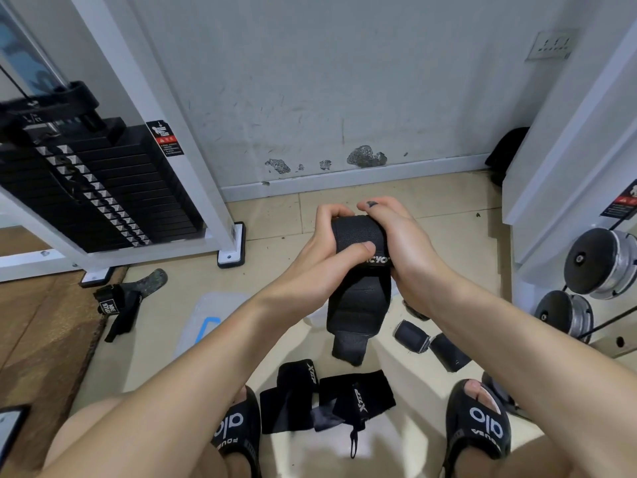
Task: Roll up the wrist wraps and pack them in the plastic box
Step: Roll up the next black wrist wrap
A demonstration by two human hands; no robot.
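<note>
Two unrolled wraps (327, 396) lie on the floor (275, 215) between the sandals (477, 422). The left hand (324, 250) and right hand (403, 250) both grip a black wrist wrap (360, 270), rolling it; next, I think, wind in the hanging tail tightly.

Left hand (331, 246) and right hand (400, 243) raised together, fingers curled closed

One head-worn wide-angle camera looks forward and steeply down, close over the forearms, at the floor (448, 215) and wall (344, 81).
</note>
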